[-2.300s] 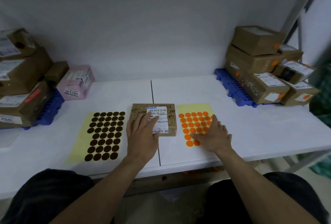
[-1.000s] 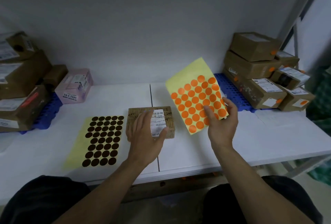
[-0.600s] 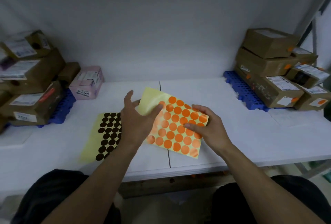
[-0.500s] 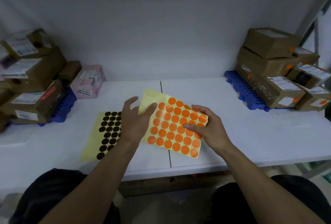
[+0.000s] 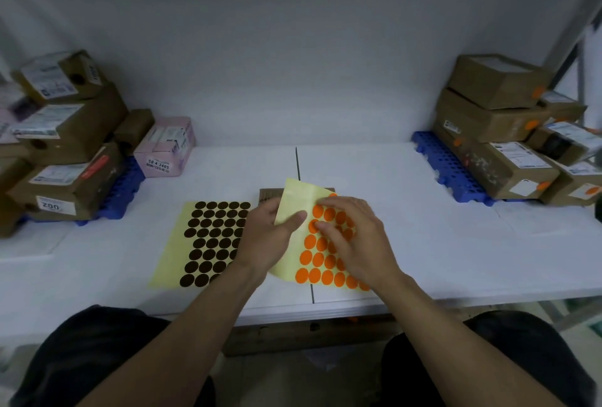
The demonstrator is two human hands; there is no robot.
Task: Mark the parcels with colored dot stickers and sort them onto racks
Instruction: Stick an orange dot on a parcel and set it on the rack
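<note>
My left hand (image 5: 265, 237) pinches the orange sticker sheet (image 5: 321, 263) edge; right hand (image 5: 355, 237) fingers (image 5: 329, 227) bent onto one dot (image 5: 312, 227) (lifted yet? can't tell). Pick its rim, peel slow.

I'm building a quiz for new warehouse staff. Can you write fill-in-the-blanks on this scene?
The left hand and right hand both touch the sticker sheet whose dots are ___.
The dark-dot sheet lies on the person's ___ side.
The racks under the parcels are ___.
Missing: orange, left, blue.
</note>
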